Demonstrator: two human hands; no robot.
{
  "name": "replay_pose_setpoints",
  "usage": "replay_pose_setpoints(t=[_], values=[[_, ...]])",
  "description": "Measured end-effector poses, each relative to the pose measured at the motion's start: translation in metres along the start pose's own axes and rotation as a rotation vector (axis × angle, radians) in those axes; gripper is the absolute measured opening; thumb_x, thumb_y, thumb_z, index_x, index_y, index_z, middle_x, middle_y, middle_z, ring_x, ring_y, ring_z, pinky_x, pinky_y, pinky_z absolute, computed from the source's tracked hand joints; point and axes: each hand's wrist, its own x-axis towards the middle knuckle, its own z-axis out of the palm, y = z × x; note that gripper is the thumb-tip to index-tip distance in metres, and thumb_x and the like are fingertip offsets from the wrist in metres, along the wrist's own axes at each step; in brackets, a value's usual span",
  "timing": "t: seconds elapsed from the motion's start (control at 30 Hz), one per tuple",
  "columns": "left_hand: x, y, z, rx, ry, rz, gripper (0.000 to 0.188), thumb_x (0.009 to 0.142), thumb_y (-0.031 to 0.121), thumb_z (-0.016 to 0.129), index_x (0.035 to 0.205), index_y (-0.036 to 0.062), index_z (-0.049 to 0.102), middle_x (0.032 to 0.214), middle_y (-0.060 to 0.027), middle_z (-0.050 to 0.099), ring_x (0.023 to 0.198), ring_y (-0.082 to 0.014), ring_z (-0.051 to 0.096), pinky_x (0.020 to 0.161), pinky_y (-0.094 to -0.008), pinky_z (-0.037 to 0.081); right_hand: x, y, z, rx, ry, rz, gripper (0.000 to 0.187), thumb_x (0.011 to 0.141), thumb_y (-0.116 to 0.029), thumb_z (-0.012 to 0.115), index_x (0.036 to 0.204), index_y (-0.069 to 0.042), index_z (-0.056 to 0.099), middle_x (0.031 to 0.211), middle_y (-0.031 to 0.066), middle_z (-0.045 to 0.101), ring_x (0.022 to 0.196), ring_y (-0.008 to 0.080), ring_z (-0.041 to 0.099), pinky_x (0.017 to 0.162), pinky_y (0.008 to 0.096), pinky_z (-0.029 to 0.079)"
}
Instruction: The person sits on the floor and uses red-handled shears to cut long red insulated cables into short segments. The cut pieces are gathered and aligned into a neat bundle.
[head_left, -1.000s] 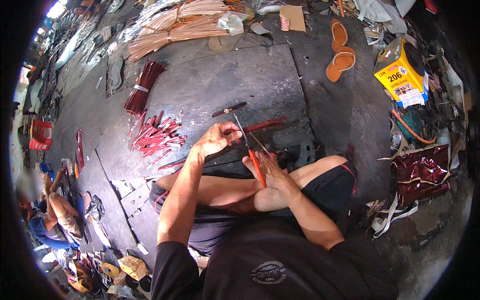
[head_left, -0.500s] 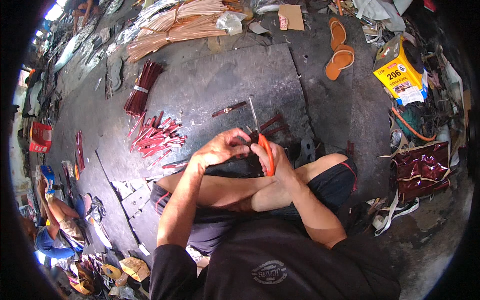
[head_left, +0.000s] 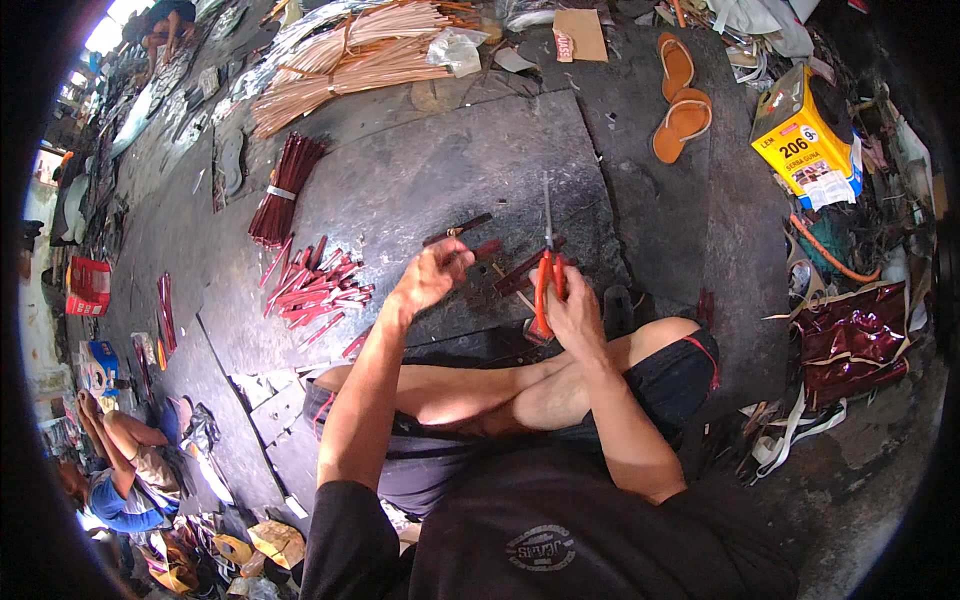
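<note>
My right hand (head_left: 577, 318) is closed round the orange handles of a pair of scissors (head_left: 548, 262), whose blades point away from me. To its left, the fingers of my left hand (head_left: 436, 276) are pinched together, with a short dark red strip (head_left: 487, 249) sticking out at the fingertips. Just beyond that hand lies a dark strap with a small metal piece (head_left: 457, 229), partly covered by the fingers. More dark red strips (head_left: 518, 276) lie on the board between my hands. Left of my left hand is a loose pile of cut dark red strips (head_left: 318, 285).
A banded bundle of long dark red strips (head_left: 285, 190) lies beyond the pile. Farther off are pale strip bundles (head_left: 360, 65). Orange sandals (head_left: 683, 112), a yellow box (head_left: 800, 140) and shiny dark red sheet material (head_left: 852, 345) are at the right. Another person (head_left: 125, 485) sits at the left.
My hands have moved apart, the left one to the left and the right one to the right with the scissors. The red strip now shows at my left fingertips.
</note>
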Motion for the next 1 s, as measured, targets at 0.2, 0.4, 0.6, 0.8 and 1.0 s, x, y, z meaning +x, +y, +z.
replay_pose_setpoints(t=[0.2,0.4,0.6,0.8,1.0], values=[[0.041,-0.005,0.006,0.183,0.088,-0.07,0.034,0.094,0.038,0.057,0.107,0.0079,0.065,0.081,-0.0072,0.068,0.08,-0.0191,0.064,0.076,-0.035,0.049,-0.009,0.008,-0.014,-0.141,0.026,0.032,0.043,0.095,-0.038,0.056,0.114,0.0,0.058,0.104,0.0246,0.066,0.099,0.0413,0.063,0.083,0.0462,0.049],[0.054,-0.018,0.016,0.309,0.165,-0.065,0.034,0.092,0.038,0.058,0.105,0.008,0.066,0.082,-0.0112,0.07,0.083,-0.0267,0.069,0.076,-0.0386,0.051,-0.008,0.006,-0.007,-0.291,-0.117,0.072,0.039,0.094,-0.038,0.056,0.106,-0.001,0.06,0.096,0.0237,0.067,0.092,0.042,0.064,0.08,0.0473,0.049],[0.05,-0.018,0.018,0.453,0.221,-0.054,0.035,0.092,0.039,0.057,0.109,0.0092,0.065,0.086,-0.0144,0.07,0.086,-0.032,0.069,0.076,-0.0419,0.051,-0.003,0.011,0.013,-0.472,-0.251,0.061,0.048,0.095,-0.04,0.05,0.115,0.002,0.059,0.097,0.027,0.067,0.095,0.044,0.063,0.085,0.0516,0.048],[0.015,-0.054,-0.046,0.249,-0.057,-0.06,0.039,0.094,0.042,0.057,0.109,0.0069,0.063,0.084,-0.0102,0.068,0.079,-0.0216,0.065,0.072,-0.0357,0.049,-0.004,0.013,0.015,-0.463,-0.235,0.056,0.045,0.094,-0.04,0.051,0.111,0.001,0.062,0.095,0.0281,0.067,0.094,0.0449,0.064,0.085,0.0521,0.048],[-0.001,-0.071,-0.052,0.201,-0.029,-0.166,0.032,0.094,0.032,0.061,0.109,0.0042,0.063,0.083,-0.0055,0.066,0.077,-0.0155,0.061,0.069,-0.0316,0.048,-0.002,0.01,0.016,-0.484,-0.25,0.064,0.042,0.094,-0.038,0.052,0.101,0.001,0.062,0.095,0.0272,0.067,0.094,0.0449,0.063,0.082,0.0527,0.047]])
